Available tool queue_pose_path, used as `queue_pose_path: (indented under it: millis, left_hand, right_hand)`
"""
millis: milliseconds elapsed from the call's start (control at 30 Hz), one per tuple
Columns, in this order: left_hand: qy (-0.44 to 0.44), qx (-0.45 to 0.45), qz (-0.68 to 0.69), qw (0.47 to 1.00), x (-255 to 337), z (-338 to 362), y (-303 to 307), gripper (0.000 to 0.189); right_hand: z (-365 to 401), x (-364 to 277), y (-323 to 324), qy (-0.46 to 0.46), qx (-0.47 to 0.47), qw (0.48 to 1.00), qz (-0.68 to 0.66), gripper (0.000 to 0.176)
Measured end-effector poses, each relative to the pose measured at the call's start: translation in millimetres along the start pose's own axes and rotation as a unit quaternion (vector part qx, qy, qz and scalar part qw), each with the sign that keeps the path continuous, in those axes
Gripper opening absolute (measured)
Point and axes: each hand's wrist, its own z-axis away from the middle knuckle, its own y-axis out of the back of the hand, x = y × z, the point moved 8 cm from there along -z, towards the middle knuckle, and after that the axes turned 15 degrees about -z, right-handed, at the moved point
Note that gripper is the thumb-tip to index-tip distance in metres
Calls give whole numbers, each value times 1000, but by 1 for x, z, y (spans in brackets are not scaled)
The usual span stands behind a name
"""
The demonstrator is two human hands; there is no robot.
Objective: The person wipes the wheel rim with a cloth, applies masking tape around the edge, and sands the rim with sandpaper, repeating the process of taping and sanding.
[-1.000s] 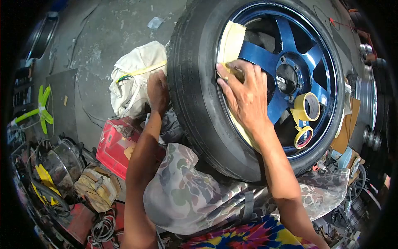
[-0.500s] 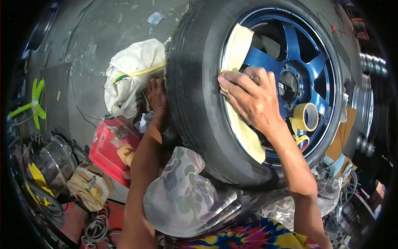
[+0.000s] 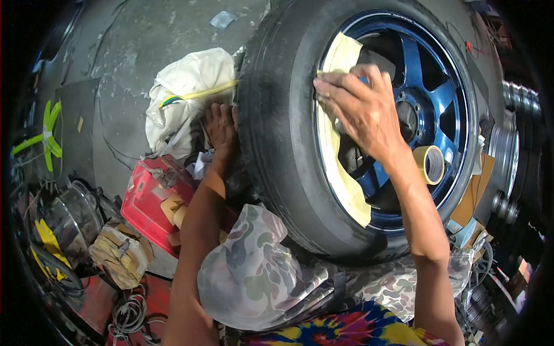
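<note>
A black tyre point(image 3: 277, 121) stands upright on a blue spoked wheel point(image 3: 412, 60). Pale yellow masking paper point(image 3: 341, 173) curves along the left side of the rim. My right hand point(image 3: 369, 109) presses its bunched fingertips on the paper's outer edge at the rim; whether something small is between them is hidden. Beside the tyre's left tread, my left hand point(image 3: 221, 130) rests with its fingers apart, near a white cloth bag point(image 3: 190, 78) with a yellow strap. A roll of yellow tape point(image 3: 429, 164) sits among the lower right spokes.
A red case point(image 3: 153, 199) lies left of my left forearm, with a taped bundle point(image 3: 122, 254) and coiled cable point(image 3: 130, 314) below. A bright green star-shaped object point(image 3: 49, 137) is at far left. Metal wheels point(image 3: 505, 144) and cardboard point(image 3: 473, 190) stand at right.
My right hand has moved up along the rim, over the upper part of the paper. My left hand stays beside the tyre, and the view has shifted slightly.
</note>
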Motion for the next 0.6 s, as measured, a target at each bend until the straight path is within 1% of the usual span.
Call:
queue_pose_path:
  millis: [67,167,200,233,300,367,400,467,567,600]
  left_hand:
    - [-21,21,-7,1000,1,2,1,20]
    - [4,6,24,1000,-1,3,-5,21]
    - [1,5,25,1000,0,3,-6,21]
    - [-1,1,9,1000,-1,2,-8,21]
    - [2,-2,-8,1000,-3,2,-11,21]
    - [1,52,9,999,-1,5,0,21]
    - [-3,50,9,999,-1,6,1,21]
    - [21,-6,32,999,-3,5,-6,21]
    - [-1,22,21,1000,-6,4,-9,21]
    - [2,21,19,1000,-9,6,-13,21]
  right_hand:
    - [6,-8,-3,-9,11,1000,-20,28]
    - [-1,1,-2,-28,19,999,-7,27]
    - [0,9,-5,-22,42,999,5,27]
    - [2,5,-7,-23,43,999,6,27]
    - [8,-4,-9,-69,59,996,-19,26]
    - [10,-5,-10,-79,64,994,-29,26]
    - [7,-2,-8,-76,72,994,-17,26]
    - [2,9,-8,-69,90,994,-3,26]
    - [6,-2,-8,-83,81,993,-16,25]
    - [5,-1,-6,-73,78,994,-18,24]
